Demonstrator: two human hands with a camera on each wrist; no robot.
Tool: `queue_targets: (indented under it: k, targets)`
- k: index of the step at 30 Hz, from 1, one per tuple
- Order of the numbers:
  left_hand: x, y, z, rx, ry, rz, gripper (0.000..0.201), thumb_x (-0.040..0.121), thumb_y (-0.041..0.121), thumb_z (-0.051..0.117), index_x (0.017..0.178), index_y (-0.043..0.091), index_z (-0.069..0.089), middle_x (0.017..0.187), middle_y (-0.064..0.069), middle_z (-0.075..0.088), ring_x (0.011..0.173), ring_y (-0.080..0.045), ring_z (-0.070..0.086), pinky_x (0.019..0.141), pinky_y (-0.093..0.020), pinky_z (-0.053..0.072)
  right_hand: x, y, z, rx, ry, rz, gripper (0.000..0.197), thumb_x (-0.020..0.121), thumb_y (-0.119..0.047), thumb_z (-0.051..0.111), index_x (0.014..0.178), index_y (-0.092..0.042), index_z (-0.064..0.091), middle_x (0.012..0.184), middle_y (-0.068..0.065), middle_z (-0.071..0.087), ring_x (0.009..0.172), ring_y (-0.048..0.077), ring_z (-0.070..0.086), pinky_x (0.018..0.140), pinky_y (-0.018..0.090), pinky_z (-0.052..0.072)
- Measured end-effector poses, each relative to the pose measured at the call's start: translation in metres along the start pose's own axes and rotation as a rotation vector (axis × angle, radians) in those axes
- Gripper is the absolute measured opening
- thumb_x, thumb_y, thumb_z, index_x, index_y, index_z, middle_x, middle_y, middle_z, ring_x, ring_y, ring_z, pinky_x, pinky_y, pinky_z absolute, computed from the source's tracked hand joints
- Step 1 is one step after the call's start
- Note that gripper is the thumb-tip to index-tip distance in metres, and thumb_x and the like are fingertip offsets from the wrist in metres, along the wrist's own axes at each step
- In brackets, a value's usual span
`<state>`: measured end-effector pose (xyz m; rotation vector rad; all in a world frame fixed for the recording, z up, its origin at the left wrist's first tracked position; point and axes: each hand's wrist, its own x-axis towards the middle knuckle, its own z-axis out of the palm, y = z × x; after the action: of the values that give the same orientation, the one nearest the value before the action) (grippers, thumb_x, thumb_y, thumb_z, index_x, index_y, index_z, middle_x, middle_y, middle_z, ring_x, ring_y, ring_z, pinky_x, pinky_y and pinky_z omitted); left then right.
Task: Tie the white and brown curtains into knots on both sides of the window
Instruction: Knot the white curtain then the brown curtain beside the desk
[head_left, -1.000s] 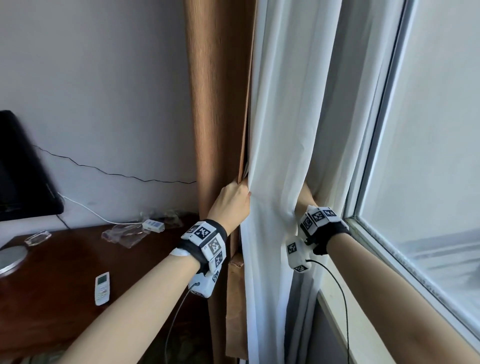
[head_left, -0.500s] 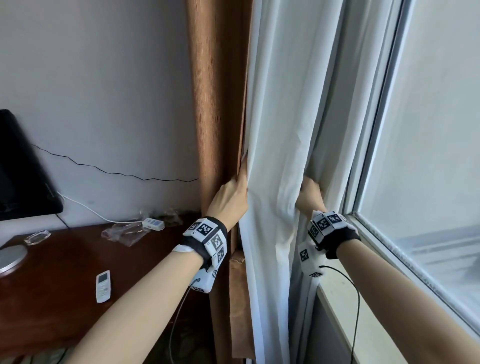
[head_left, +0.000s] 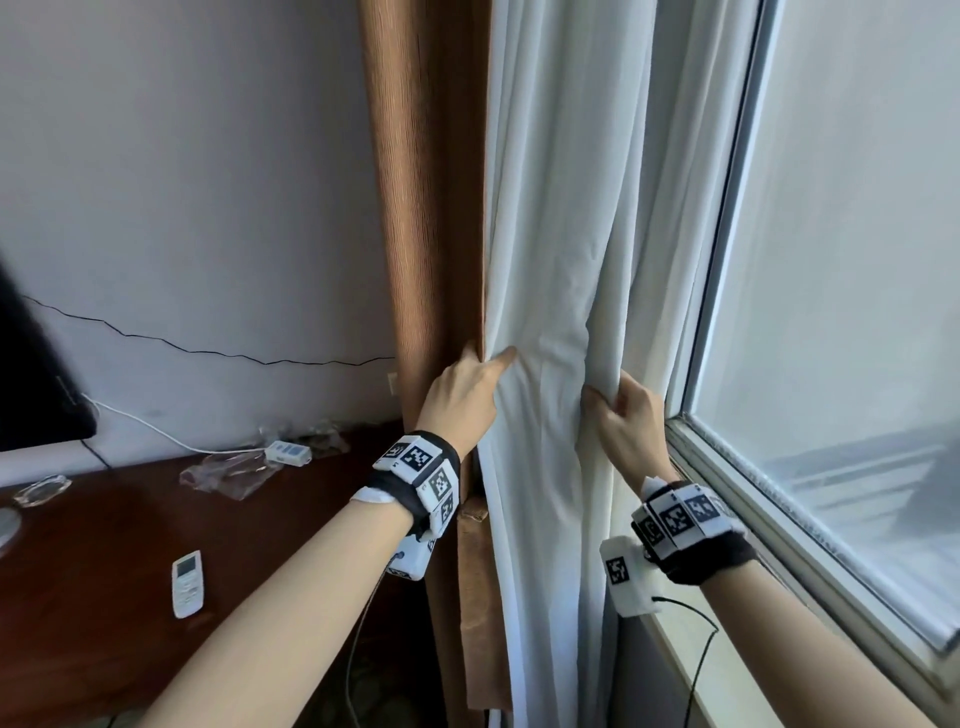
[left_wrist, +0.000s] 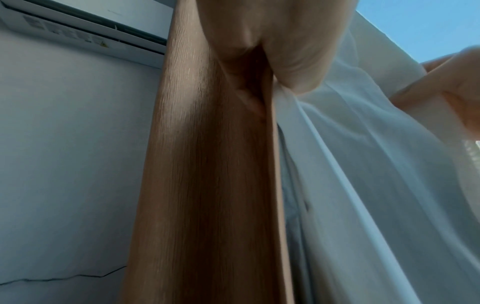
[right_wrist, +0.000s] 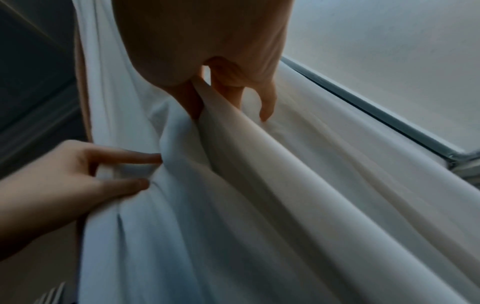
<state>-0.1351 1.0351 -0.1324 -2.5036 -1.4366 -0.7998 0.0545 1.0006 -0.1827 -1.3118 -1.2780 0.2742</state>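
Two curtains are hung side by side at the left edge of the window (head_left: 857, 312): the brown curtain (head_left: 431, 208) against the wall, and the white curtain (head_left: 561, 208) just beside it, toward the glass. No knot is seen in either.

The white curtain is gathered between both hands at about sill height, and a slack span of cloth is drawn across from one hand to the other. Its left edge is held by the left hand (head_left: 462, 395), right at the seam where white cloth meets brown. In the right wrist view the cloth is seen pinched between the thumb and forefinger of that hand, while the other fingers are hidden behind the fabric. In the left wrist view fingertips are seen tucked into the gap between the two curtains, touching the brown one.

A fold nearer the window is gripped by the right hand (head_left: 626, 431). Its fingers (right_wrist: 228, 86) are curled round a ridge of white cloth, which is clamped against the thumb; the little finger is left straighter and is laid on the fabric beyond.

A dark wooden desk (head_left: 104, 597) is seen to the left, with a white remote (head_left: 187, 583) lying on it.
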Motion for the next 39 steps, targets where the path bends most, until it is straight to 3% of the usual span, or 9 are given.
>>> queue_targets:
  k: [6, 10, 13, 19, 23, 27, 30, 35, 39]
  targets:
    - [0.004, 0.010, -0.001, -0.039, -0.035, -0.085, 0.040, 0.086, -0.001, 0.039, 0.118, 0.009, 0.060, 0.106, -0.020, 0.048, 0.096, -0.046, 0.058, 0.081, -0.047, 0.049, -0.027, -0.024, 0.007, -0.107, -0.094, -0.302, 0.028, 0.084, -0.001, 0.054, 0.070, -0.024, 0.046, 0.064, -0.008, 0.049, 0.064, 0.003, 0.049, 0.068, 0.030, 0.037]
    - [0.011, 0.013, 0.000, -0.320, -0.084, -0.142, 0.023, 0.083, 0.012, 0.050, 0.097, 0.003, 0.066, 0.104, -0.020, 0.064, 0.104, -0.038, 0.060, 0.080, -0.029, 0.048, -0.034, -0.041, 0.027, -0.168, -0.256, -0.549, 0.040, 0.082, -0.004, 0.045, 0.121, -0.004, 0.056, 0.130, 0.008, 0.054, 0.127, 0.019, 0.047, 0.104, 0.034, 0.037]
    - [0.015, 0.010, -0.008, -0.539, -0.153, -0.207, 0.028, 0.084, 0.015, 0.049, 0.101, 0.005, 0.070, 0.105, -0.013, 0.070, 0.106, -0.024, 0.063, 0.078, -0.022, 0.045, -0.025, -0.040, 0.038, -0.207, -0.310, -0.574, 0.054, 0.086, -0.014, 0.039, 0.140, -0.002, 0.040, 0.148, 0.012, 0.037, 0.143, 0.026, 0.029, 0.114, 0.043, 0.030]
    - [0.010, 0.009, -0.012, -0.678, -0.235, -0.208, 0.077, 0.072, 0.080, 0.047, 0.106, 0.015, 0.071, 0.108, -0.001, 0.072, 0.108, -0.011, 0.063, 0.098, -0.031, 0.047, -0.004, -0.025, 0.046, -0.271, -0.310, -0.523, 0.049, 0.088, -0.008, 0.052, 0.135, 0.004, 0.043, 0.140, 0.022, 0.042, 0.137, 0.036, 0.036, 0.108, 0.045, 0.038]
    - [0.015, 0.020, -0.004, -0.558, -0.069, -0.336, 0.067, 0.073, 0.068, 0.050, 0.102, 0.011, 0.071, 0.103, -0.009, 0.072, 0.107, -0.022, 0.064, 0.092, -0.030, 0.050, -0.010, -0.030, 0.051, -0.169, -0.314, -0.594, 0.034, 0.091, -0.013, 0.054, 0.121, 0.003, 0.057, 0.128, 0.016, 0.050, 0.114, 0.040, 0.056, 0.095, 0.035, 0.043]
    - [0.021, 0.017, -0.008, -0.456, -0.041, -0.402, 0.048, 0.096, 0.038, 0.046, 0.117, -0.004, 0.059, 0.119, -0.028, 0.059, 0.115, -0.039, 0.055, 0.094, -0.037, 0.047, 0.000, -0.006, 0.042, -0.184, -0.454, -0.552, 0.027, 0.095, -0.019, 0.053, 0.119, -0.009, 0.061, 0.156, 0.007, 0.029, 0.147, 0.017, 0.020, 0.115, 0.022, 0.025]
    - [0.023, 0.005, -0.009, -0.338, -0.070, -0.382, 0.049, 0.099, 0.036, 0.042, 0.121, -0.006, 0.053, 0.124, -0.033, 0.051, 0.119, -0.045, 0.048, 0.098, -0.040, 0.041, 0.007, 0.006, 0.026, -0.133, -0.501, -0.318, 0.024, 0.095, -0.041, 0.053, 0.110, -0.025, 0.063, 0.142, -0.008, 0.050, 0.131, 0.008, 0.047, 0.108, 0.027, 0.037]
    - [0.023, -0.007, -0.010, -0.263, -0.069, -0.356, 0.047, 0.100, 0.033, 0.043, 0.118, -0.010, 0.052, 0.122, -0.034, 0.050, 0.117, -0.047, 0.047, 0.098, -0.044, 0.039, 0.035, 0.026, 0.004, -0.050, -0.050, -0.089, 0.020, 0.089, -0.023, 0.064, 0.107, -0.026, 0.056, 0.093, -0.009, 0.069, 0.089, 0.014, 0.067, 0.077, 0.030, 0.052]
    - [0.028, -0.012, -0.005, -0.285, -0.059, -0.334, 0.045, 0.099, 0.031, 0.047, 0.113, -0.011, 0.055, 0.116, -0.034, 0.053, 0.113, -0.048, 0.050, 0.095, -0.047, 0.043, 0.063, 0.036, -0.004, -0.098, 0.061, 0.053, 0.071, 0.074, -0.040, 0.076, 0.132, -0.020, 0.040, 0.124, 0.001, 0.053, 0.108, 0.015, 0.055, 0.097, 0.034, 0.046]
